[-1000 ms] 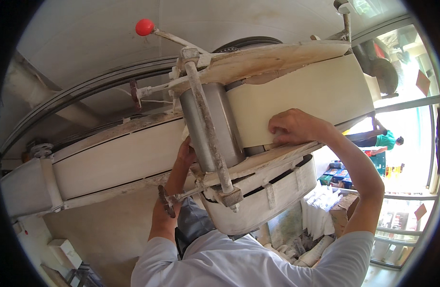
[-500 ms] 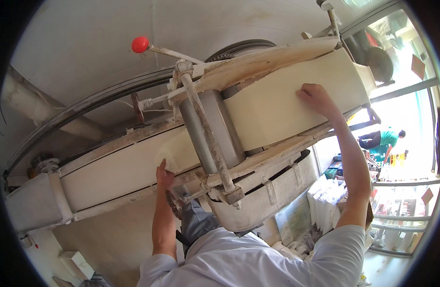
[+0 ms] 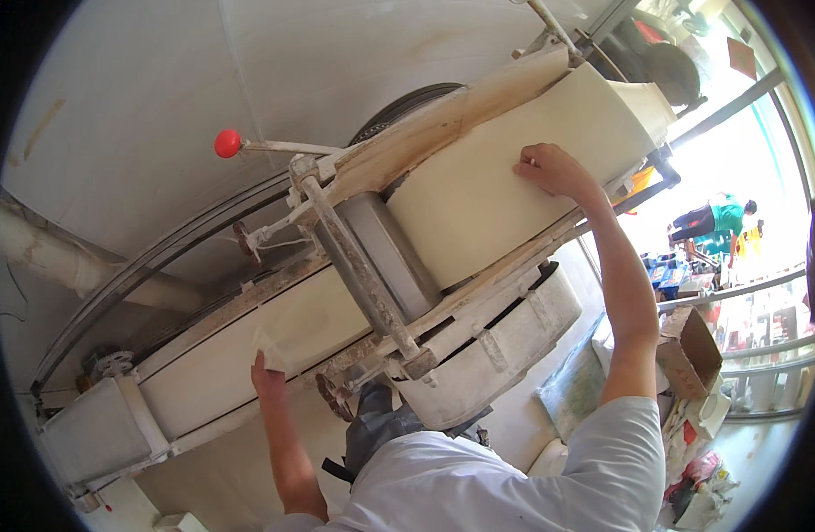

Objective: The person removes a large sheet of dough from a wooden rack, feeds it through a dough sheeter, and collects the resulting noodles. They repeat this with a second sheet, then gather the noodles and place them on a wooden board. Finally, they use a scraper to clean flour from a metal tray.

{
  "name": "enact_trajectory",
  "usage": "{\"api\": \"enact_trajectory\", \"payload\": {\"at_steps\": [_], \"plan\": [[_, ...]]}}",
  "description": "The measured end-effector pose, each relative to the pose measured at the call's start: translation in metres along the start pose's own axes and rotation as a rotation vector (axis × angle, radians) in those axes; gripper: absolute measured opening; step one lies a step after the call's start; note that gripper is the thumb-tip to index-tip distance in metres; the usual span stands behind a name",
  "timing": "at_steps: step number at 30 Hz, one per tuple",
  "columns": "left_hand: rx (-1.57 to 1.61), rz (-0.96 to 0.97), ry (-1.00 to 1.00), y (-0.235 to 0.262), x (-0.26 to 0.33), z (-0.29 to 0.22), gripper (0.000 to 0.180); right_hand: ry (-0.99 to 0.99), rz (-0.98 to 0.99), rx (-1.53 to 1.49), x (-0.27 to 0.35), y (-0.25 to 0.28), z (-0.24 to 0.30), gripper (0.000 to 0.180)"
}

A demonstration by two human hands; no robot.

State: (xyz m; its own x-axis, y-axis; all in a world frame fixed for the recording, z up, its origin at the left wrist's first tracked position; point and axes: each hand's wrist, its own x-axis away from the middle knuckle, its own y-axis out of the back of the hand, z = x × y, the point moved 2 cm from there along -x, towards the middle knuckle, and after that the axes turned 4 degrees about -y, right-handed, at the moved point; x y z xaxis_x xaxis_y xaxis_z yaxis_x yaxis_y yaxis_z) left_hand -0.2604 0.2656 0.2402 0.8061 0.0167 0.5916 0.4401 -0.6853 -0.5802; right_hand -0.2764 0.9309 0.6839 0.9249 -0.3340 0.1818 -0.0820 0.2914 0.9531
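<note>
A wide pale dough sheet (image 3: 496, 213) lies on the upper bed of a dough sheeter and runs under its steel roller (image 3: 391, 257). Past the roller, its thinner leading part (image 3: 314, 310) stretches along the white conveyor belt (image 3: 199, 381). At that leading end, my left hand (image 3: 268, 379) pinches a lifted corner of dough between thumb and fingers. My right hand (image 3: 554, 170) rests on the sheet upstream of the roller, its fingers curled in and nothing visible inside them.
A lever with a red knob (image 3: 227, 143) sticks out beyond the roller. On my side are a handwheel (image 3: 334, 397) and a white machine housing (image 3: 496, 355). An opened cardboard box (image 3: 689, 352) stands at right. A person in a green top (image 3: 728, 213) bends over outside the glass.
My left hand has moved left along the belt, drawing the dough's leading end farther from the roller. My right hand has come closer to the roller. The whole view has shifted slightly.
</note>
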Motion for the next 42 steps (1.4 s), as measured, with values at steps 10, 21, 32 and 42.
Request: {"api": "enact_trajectory", "payload": {"at_steps": [10, 21, 32, 42], "plan": [[0.155, -0.036, 0.030, 0.033, 0.016, -0.042, 0.042, -0.121, 0.027, 0.003, 0.002, 0.003, 0.001, 0.029], [0.092, 0.045, -0.214, 0.074, 0.059, -0.082, 0.053, 0.135, -0.061, 0.056, 0.001, 0.001, -0.007, 0.027], [0.187, -0.145, -0.280, 0.107, 0.099, -0.148, 0.054, 0.010, -0.107, 0.281, 0.007, 0.003, -0.002, 0.029], [0.224, -0.150, -0.343, 0.134, 0.101, -0.241, 0.051, -0.163, 0.431, -0.160, 0.020, 0.014, 0.021, 0.028]]}}
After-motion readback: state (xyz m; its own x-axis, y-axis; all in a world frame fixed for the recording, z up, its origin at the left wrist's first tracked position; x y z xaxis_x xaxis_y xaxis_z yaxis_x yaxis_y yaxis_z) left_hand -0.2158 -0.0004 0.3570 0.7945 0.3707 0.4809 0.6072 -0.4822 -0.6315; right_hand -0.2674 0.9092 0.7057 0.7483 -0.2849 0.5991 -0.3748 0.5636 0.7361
